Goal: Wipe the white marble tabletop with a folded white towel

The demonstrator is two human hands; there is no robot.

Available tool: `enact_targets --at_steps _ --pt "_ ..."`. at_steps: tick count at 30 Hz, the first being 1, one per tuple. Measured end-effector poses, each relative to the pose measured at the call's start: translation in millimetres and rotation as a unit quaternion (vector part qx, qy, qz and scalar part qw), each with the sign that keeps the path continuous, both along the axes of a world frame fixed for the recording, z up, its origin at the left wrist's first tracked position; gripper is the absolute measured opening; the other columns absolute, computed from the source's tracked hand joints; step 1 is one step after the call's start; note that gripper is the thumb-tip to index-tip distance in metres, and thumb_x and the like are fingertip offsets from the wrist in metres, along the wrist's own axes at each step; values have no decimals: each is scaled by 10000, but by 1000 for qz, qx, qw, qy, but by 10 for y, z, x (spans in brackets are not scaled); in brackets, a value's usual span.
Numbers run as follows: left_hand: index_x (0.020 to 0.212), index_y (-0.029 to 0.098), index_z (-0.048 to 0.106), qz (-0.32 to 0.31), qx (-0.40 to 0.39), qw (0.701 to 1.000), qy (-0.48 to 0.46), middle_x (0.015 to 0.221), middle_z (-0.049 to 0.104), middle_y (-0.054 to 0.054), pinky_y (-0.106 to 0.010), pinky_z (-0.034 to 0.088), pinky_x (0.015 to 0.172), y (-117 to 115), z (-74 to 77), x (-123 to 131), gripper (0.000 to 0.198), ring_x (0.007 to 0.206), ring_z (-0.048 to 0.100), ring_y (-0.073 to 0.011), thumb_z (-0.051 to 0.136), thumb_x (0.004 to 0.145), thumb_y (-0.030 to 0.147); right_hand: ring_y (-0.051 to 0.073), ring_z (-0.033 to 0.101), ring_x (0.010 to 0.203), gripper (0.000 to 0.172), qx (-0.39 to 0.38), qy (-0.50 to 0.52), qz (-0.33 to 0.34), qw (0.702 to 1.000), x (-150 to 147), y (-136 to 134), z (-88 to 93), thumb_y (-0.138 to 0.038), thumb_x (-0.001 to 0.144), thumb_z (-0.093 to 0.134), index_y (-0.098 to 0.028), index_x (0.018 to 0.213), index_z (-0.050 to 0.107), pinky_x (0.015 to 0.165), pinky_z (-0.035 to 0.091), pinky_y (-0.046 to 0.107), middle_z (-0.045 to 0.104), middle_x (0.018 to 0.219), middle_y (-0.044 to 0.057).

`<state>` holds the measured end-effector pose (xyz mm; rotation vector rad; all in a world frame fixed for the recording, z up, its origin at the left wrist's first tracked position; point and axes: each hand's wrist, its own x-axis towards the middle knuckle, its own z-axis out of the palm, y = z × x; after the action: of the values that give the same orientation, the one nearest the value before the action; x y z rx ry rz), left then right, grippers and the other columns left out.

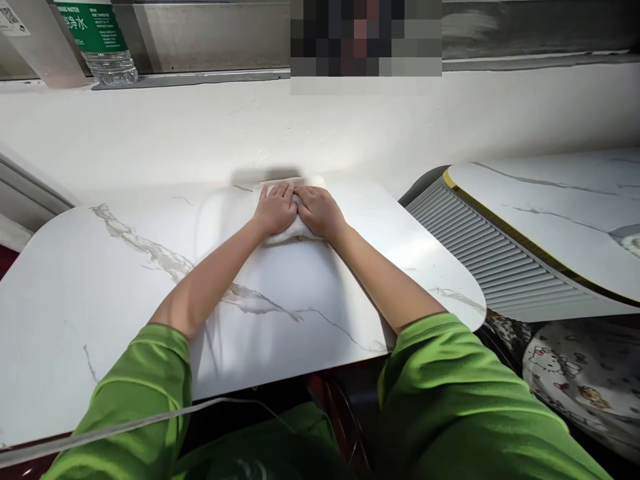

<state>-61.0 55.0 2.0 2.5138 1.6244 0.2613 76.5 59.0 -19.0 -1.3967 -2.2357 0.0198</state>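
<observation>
A folded white cloth (287,233) lies bunched on the white marble-patterned table (280,280), close to the wall. My left hand (277,208) rests over its left part, fingers bent across the top and pointing away from me. Against it, my right hand (320,210) grips the cloth's right part, its fingers angled to the left. The two hands touch at the thumbs. Much of the cloth is hidden beneath them, though its edges show behind and in front.
A water bottle (107,60) with a green label and a translucent container (43,40) stand on the ledge at upper left. A ribbed cabinet (500,260) with a marble-patterned top is to the right. A patterned fabric item (575,380) sits below it. A pale cord (150,417) crosses at lower left.
</observation>
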Motion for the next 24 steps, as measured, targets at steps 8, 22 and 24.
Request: enact_targets --at_steps 8,22,24 --pt "1511 57 336 -25 11 1000 -3 1599 318 -132 -483 128 1239 -938 4 -332 533 1495 261 -225 254 1011 223 305 493 1324 504 -3 -60 -15 998 -306 -1058 48 -195 909 318 -44 1336 538 1135 344 467 574 1399 187" --pt "1470 9 369 -38 51 997 39 1556 382 -190 -528 192 1217 -1994 24 -985 540 1479 296 -288 244 992 227 321 480 1323 504 11 -58 91 994 -820 -1943 81 -186 876 373 13 1298 562 1152 327 470 560 1401 215" --pt "1467 12 372 -22 48 998 36 1551 390 -190 -515 187 1219 -1713 30 -1067 535 1473 309 -279 244 992 224 322 491 1301 483 -6 -48 86 995 -927 -1649 95 -175 877 376 1 1283 570 1140 333 461 572 1386 211"
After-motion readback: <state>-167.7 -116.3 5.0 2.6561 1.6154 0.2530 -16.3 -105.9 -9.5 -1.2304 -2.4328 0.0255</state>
